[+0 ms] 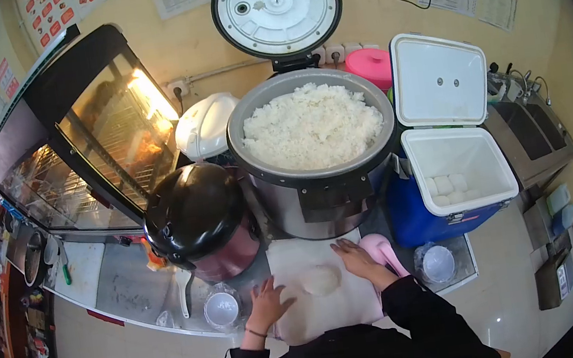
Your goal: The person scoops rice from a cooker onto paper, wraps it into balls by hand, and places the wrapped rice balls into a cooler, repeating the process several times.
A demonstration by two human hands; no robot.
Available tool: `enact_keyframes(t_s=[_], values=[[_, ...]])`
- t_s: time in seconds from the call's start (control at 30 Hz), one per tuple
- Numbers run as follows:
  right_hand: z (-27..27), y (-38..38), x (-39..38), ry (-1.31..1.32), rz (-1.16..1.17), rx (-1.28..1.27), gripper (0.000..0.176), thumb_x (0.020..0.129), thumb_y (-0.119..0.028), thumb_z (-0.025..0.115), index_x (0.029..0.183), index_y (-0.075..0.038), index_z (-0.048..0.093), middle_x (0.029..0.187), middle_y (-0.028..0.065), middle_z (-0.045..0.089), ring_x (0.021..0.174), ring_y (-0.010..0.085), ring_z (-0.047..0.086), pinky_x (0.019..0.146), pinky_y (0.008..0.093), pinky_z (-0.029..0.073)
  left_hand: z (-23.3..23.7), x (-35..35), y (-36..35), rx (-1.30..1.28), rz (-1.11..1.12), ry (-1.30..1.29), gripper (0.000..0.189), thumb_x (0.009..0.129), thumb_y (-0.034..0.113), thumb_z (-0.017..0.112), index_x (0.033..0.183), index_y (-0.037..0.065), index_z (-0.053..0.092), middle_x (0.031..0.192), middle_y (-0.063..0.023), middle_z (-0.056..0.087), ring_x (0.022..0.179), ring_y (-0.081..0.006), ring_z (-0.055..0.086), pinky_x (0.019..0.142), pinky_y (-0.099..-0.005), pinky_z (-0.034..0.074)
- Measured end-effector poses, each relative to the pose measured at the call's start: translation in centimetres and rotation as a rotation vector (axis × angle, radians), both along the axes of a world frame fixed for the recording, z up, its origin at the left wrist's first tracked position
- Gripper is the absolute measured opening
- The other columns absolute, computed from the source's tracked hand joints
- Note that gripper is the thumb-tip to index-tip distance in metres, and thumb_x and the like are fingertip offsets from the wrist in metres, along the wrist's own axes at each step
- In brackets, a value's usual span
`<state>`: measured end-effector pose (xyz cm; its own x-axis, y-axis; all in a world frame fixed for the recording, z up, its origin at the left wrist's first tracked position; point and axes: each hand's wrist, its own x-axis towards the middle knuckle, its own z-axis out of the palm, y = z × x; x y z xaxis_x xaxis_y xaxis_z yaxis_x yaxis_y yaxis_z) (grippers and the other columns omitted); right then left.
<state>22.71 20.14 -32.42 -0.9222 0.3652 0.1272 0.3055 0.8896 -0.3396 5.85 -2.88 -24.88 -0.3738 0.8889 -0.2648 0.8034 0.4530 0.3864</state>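
A small rounded mound of white rice (321, 280) lies on a sheet of white paper (297, 256) at the front edge of the counter. My left hand (268, 304) rests at the paper's left side, fingers spread and holding nothing. Over on the right, my right hand (356, 258) lies flat near the paper's upper right edge, its fingers stretched out. Beside it sits a pink rounded utensil with a handle (381, 249), partly hidden by my wrist. Just behind the paper stands a large open rice cooker (319, 207) heaped with cooked rice (312, 126).
A blue cooler box (413, 209) stands open with several white packets (449, 186) inside. Plastic-covered white bowls (222, 309) flank the paper. Leftward are a closed black-lidded cooker (195, 209), a white rice paddle (185, 292) and a lit glass food warmer (104, 138).
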Motion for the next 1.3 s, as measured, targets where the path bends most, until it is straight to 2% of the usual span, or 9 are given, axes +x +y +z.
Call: enact_keyframes(t_s=[0.2,0.5,0.7,0.83,0.87,1.0,1.13,1.23,1.3], values=[[-0.7,-0.2,-0.3,0.046,-0.104,0.107,0.049,0.07,0.002,0.045,0.119,-0.001,0.043,0.106,0.0167,0.057,0.1,0.0245,0.054,0.098,0.0418,0.03,-4.4,-2.0,8.7,0.362,-0.09,0.085,0.036,0.076,0.03,0.057,0.107,0.011,0.056,0.116,-0.0071,0.052,0.114,-0.0194,0.042,0.1,-0.0445,0.023],[-0.5,-1.3,1.5,0.453,-0.107,0.101,0.042,0.071,-0.002,0.056,0.113,-0.004,0.05,0.103,0.018,0.057,0.097,0.0299,0.055,0.096,0.0404,0.033,-1.3,-1.4,12.0,0.157,-0.256,0.238,0.029,0.073,0.028,0.06,0.098,0.014,0.059,0.089,-0.0069,0.063,0.091,-0.0233,0.057,0.091,-0.0427,0.034],[3.0,-0.8,2.7,0.412,-0.324,-0.61,0.067,0.059,-0.007,0.074,0.119,-0.002,0.045,0.111,0.0166,0.052,0.107,0.0306,0.048,0.093,0.033,0.037,-1.3,0.1,10.1,0.299,-0.354,0.174,0.015,0.074,0.024,0.057,0.086,0.013,0.057,0.063,-0.0098,0.06,0.07,-0.0248,0.059,0.074,-0.0349,0.046],[1.2,2.6,2.6,-0.002,-0.07,-0.458,0.044,0.059,-0.012,0.074,0.098,0.002,0.058,0.091,0.0172,0.058,0.091,0.0233,0.055,0.079,0.0314,0.043,-1.6,2.9,7.0,0.586,-0.366,0.187,0.019,0.08,0.024,0.051,0.091,0.009,0.056,0.082,-0.0056,0.062,0.08,-0.018,0.059,0.087,-0.0377,0.04],[1.4,2.9,2.3,-0.066,-0.161,-0.557,0.039,0.059,-0.013,0.073,0.093,0.002,0.059,0.087,0.0162,0.059,0.086,0.0217,0.056,0.075,0.0309,0.043,-1.4,3.5,6.3,0.348,-0.333,0.092,0.031,0.083,0.027,0.051,0.106,0.007,0.053,0.105,-0.0076,0.058,0.1,-0.0175,0.054,0.096,-0.0406,0.032],[0.3,2.9,1.9,-0.034,-0.42,-0.749,0.024,0.062,-0.013,0.07,0.079,0.001,0.06,0.071,0.01,0.06,0.066,0.017,0.057,0.063,0.0281,0.044,-1.6,4.8,3.9,0.362,-0.339,0.027,0.056,0.086,0.038,0.042,0.127,0.001,0.034,0.13,-0.013,0.038,0.125,-0.0226,0.029,0.104,-0.0454,0.012],[-5.0,1.0,3.3,0.463,-0.623,-0.605,0.023,0.068,-0.018,0.069,0.074,0.0,0.057,0.058,0.0041,0.055,0.049,0.0154,0.054,0.05,0.0272,0.044,-2.6,4.3,3.5,0.46,-0.286,-0.065,0.056,0.087,0.039,0.04,0.127,0.001,0.033,0.128,-0.0138,0.041,0.122,-0.0233,0.034,0.104,-0.0451,0.013],[2.9,-1.6,6.0,-0.014,-0.793,-1.004,0.028,0.071,-0.024,0.069,0.075,0.001,0.057,0.058,0.0061,0.055,0.045,0.0153,0.053,0.043,0.0263,0.043,-2.3,3.6,3.5,0.443,-0.253,-0.195,0.051,0.088,0.037,0.038,0.124,0.002,0.039,0.125,-0.0128,0.043,0.12,-0.0222,0.036,0.105,-0.0447,0.011],[6.3,-2.9,8.1,-0.353,-0.629,-1.282,0.033,0.07,-0.027,0.069,0.075,0.003,0.057,0.058,0.0076,0.055,0.042,0.0152,0.051,0.039,0.0267,0.044,-1.7,3.2,3.4,0.412,-0.224,-0.262,0.048,0.088,0.036,0.038,0.121,0.002,0.043,0.122,-0.0122,0.047,0.118,-0.0213,0.039,0.105,-0.0442,0.01]])
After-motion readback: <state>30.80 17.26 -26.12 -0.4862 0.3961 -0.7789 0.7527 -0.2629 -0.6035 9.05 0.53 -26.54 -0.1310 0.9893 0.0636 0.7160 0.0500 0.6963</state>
